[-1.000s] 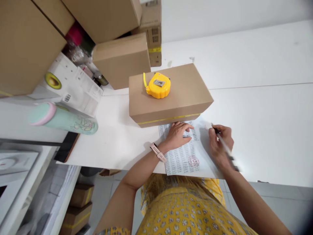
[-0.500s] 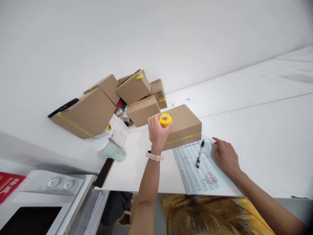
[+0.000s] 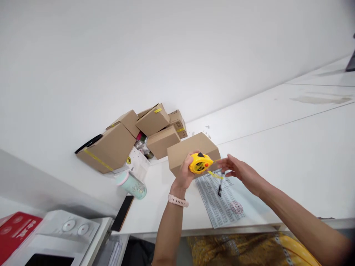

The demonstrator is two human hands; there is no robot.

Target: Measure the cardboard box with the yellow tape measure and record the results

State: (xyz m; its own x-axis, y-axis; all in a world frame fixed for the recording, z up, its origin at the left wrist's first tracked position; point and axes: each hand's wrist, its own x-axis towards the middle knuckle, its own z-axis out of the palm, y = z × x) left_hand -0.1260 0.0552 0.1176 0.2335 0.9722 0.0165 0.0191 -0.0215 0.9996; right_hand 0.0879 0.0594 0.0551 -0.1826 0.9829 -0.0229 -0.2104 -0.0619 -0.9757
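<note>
My left hand (image 3: 186, 173) is closed around a yellow tape measure (image 3: 200, 163), holding it up over a closed cardboard box (image 3: 191, 146). My right hand (image 3: 241, 173) reaches in from the right with bent, spread fingers. Its fingertips come close to the mouth of the tape measure; whether they touch it is unclear. A narrow yellow strip (image 3: 215, 175) shows just below the tape measure. Under my right hand lies a black pen (image 3: 220, 190), on a printed report sheet (image 3: 222, 208) with a red stamp. The box partly covers the sheet's top edge.
Several cardboard boxes (image 3: 109, 149) are piled against the wall at the left. A mint-green bottle (image 3: 133, 185) lies on the white table (image 3: 158, 216), beside a white printed card (image 3: 138, 165). A white appliance with knobs (image 3: 70, 229) and a red box (image 3: 18, 232) are lower left.
My left hand has brought the tape measure down and right, turning its side towards me. My right hand has lifted off the sheet and moved left to the tape measure. The view has shifted.
</note>
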